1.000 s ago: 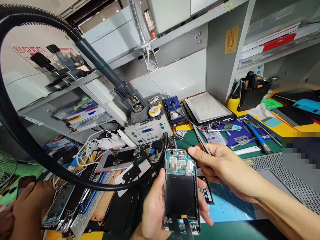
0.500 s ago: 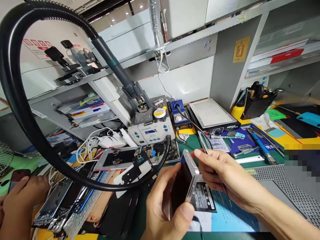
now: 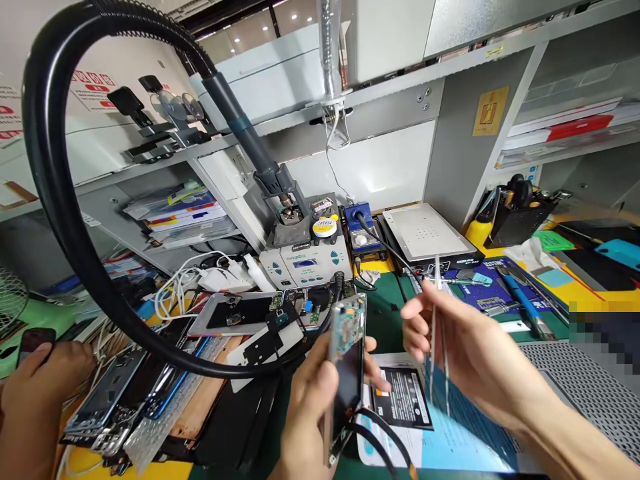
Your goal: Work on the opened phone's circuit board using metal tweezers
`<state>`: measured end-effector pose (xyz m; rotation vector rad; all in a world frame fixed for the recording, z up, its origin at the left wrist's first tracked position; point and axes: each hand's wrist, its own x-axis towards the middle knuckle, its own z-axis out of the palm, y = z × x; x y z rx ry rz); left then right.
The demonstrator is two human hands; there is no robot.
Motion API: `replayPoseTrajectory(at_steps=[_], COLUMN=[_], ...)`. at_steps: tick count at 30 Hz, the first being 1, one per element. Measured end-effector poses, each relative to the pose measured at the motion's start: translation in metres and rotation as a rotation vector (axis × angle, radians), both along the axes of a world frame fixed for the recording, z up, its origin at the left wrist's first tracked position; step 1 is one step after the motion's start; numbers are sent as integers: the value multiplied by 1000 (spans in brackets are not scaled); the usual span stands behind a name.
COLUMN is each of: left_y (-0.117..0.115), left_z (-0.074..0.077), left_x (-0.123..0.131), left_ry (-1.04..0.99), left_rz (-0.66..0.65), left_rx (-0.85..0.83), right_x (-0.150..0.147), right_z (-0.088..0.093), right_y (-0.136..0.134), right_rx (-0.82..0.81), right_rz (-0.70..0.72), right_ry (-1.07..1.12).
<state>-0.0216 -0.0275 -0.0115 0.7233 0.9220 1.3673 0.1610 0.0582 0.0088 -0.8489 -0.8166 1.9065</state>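
Note:
My left hand (image 3: 313,393) grips an opened phone (image 3: 349,373) by its edges and holds it upright above the mat. Its bare inner side shows, with a circuit board at the top. Two dark cables (image 3: 383,433) run from its lower part. In my right hand (image 3: 465,347) is a pair of metal tweezers (image 3: 436,333), held apart from the phone, legs pointing down. Below, a black battery (image 3: 400,398) with printed text lies on a light blue sheet (image 3: 463,440).
A thick black hose (image 3: 55,167) loops across the left from a hot-air station (image 3: 310,263). Disassembled phones (image 3: 110,407) lie at left, near another person's hand (image 3: 45,373) holding a phone. Screwdrivers and a brush (image 3: 530,313) rest at right beside a perforated grey plate (image 3: 595,387).
My left hand has turned the phone so its inner side and cables show. My right hand has moved away from it to the right, with the tweezers now plainly visible.

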Motion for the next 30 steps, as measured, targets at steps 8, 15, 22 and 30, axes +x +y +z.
replayPoseTrajectory(at_steps=[8,15,22,30], left_y=[4,0,0,-12], left_z=[3,4,-20,0], left_x=[-7,-8,-4,5], left_ry=[-428,-477,-554,-289], left_rz=[-226,-311,-359,-243], left_rx=[-98,-92,48,-92], right_x=[11,8,3,0], right_z=[0,2,10,14], right_y=[2,-6,-18,-25], right_rx=[103,198,359,530], right_rz=[-108,169,-14,-175], right_ry=[-107,3,-108,-263])
